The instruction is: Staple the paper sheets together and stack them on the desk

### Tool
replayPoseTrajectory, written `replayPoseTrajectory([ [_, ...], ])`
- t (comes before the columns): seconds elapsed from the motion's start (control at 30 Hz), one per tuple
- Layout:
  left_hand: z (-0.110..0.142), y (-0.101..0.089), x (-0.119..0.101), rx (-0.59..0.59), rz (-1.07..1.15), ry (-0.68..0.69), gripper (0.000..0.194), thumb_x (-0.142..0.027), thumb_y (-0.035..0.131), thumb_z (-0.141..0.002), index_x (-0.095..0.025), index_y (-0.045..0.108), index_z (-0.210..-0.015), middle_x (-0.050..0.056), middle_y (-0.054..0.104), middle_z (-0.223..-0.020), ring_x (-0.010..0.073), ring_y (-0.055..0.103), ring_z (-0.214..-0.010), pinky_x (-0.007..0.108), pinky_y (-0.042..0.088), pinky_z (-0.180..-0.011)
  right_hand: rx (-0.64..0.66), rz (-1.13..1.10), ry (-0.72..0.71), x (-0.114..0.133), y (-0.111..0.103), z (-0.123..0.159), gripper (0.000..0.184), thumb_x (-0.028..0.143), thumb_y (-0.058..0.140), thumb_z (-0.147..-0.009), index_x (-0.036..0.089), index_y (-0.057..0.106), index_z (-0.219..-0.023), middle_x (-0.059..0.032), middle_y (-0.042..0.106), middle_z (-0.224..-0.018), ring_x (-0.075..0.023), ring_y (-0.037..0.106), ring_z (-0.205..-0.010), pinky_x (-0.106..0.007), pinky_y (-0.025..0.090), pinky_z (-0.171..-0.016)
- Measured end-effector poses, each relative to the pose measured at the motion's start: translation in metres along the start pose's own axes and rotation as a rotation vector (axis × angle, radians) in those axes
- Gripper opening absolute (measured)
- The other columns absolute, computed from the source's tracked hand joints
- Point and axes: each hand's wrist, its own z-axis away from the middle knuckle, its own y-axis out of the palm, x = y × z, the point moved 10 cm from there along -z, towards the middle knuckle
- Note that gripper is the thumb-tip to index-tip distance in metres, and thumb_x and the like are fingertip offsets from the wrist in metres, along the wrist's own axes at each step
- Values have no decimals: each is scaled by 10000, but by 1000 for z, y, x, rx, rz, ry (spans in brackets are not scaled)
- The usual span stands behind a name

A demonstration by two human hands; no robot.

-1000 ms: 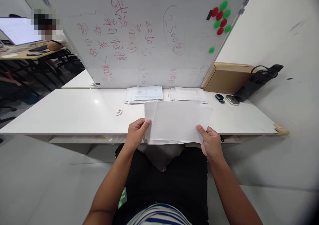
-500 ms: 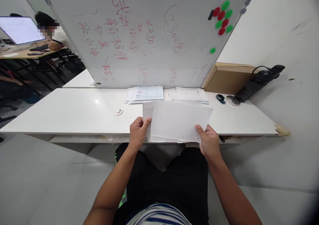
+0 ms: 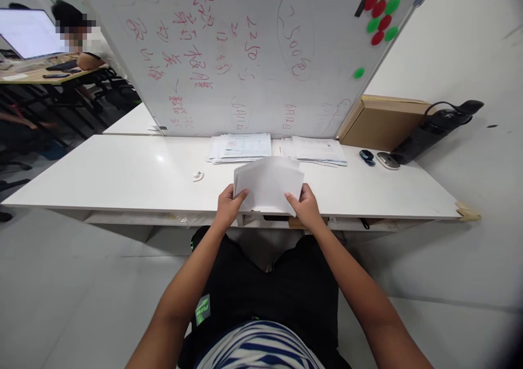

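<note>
Several sheets of white paper (image 3: 267,181) are held together over the front edge of the desk, their top edge bowed upward. My left hand (image 3: 231,204) grips their left side, thumb on the near face and fingers behind. On the opposite side my right hand (image 3: 305,205) pinches the sheets in the same way. Just beyond them on the desk lie a left stack of printed papers (image 3: 241,148) and a right stack of papers (image 3: 316,149).
A whiteboard (image 3: 224,58) with red writing and round magnets stands behind the white desk (image 3: 134,178). A small white earpiece (image 3: 198,176) lies on the left. To the right are a cardboard box (image 3: 378,123), a mouse (image 3: 387,161), a dark watch (image 3: 366,157) and a black bottle (image 3: 435,132). A person (image 3: 87,47) sits far left.
My right hand has moved left, closer to my left hand. The sheets, spread wide and overlapping before, now form a narrower, bowed bundle. Both paper stacks stay on the desk.
</note>
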Motion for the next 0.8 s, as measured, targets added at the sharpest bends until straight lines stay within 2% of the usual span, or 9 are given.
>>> replayPoseTrajectory([
  [0.1, 3, 0, 5, 15, 6, 7, 405, -450, 677, -727, -148, 650, -996, 85, 678, -977, 240, 613, -926, 338, 474, -790, 20, 74, 6, -2, 5, -1, 404, 458, 642, -748, 200, 556, -1047, -74, 653, -989, -240, 584, -932, -382, 463, -826],
  [0.23, 2, 3, -19, 56, 32, 124, 425, -438, 658, -759, -145, 618, -1064, 108, 651, -1094, 239, 591, -1026, 340, 459, -870, -21, -15, -41, 10, 3, 0, 449, 474, 622, -773, 215, 538, -1130, -61, 654, -1004, -220, 602, -886, -361, 479, -787],
  [0.3, -1, 6, -22, 73, 36, 135, 422, -442, 643, -773, -146, 618, -1073, 111, 640, -1135, 239, 575, -1071, 340, 445, -904, -34, -18, -51, 7, 5, 1, 476, 487, 607, -783, 214, 532, -1166, -68, 655, -1028, -224, 607, -904, -368, 482, -804],
  [0.47, -4, 24, 11, 201, -71, -35, 418, -524, 595, -780, -136, 675, -912, 89, 692, -915, 263, 616, -897, 356, 463, -792, 37, 300, -101, -10, 17, 0, 527, 499, 550, -810, 152, 551, -1207, -151, 602, -1168, -313, 521, -1133, -463, 413, -966],
  [0.53, -4, 26, 13, 214, -111, -14, 400, -537, 594, -776, -148, 677, -823, 64, 682, -831, 247, 610, -830, 333, 457, -741, 20, 404, -172, -5, 13, 0, 550, 503, 526, -829, 160, 524, -1258, -157, 569, -1223, -324, 477, -1191, -477, 385, -1000],
  [0.67, -6, 20, 18, 150, -159, -8, 383, -549, 637, -726, -168, 652, -689, 29, 631, -672, 222, 586, -722, 307, 438, -659, -24, 481, -297, 9, 4, 5, 531, 519, 470, -865, 193, 503, -1282, -153, 574, -1222, -323, 489, -1174, -497, 383, -991],
  [0.8, -5, 24, 19, 171, -169, -2, 379, -545, 628, -730, -168, 664, -719, 36, 637, -680, 234, 594, -741, 320, 445, -682, -15, 524, -280, -1, 2, 7, 555, 571, 462, -849, 183, 536, -1239, -157, 580, -1221, -339, 463, -1204, -540, 343, -1014],
])
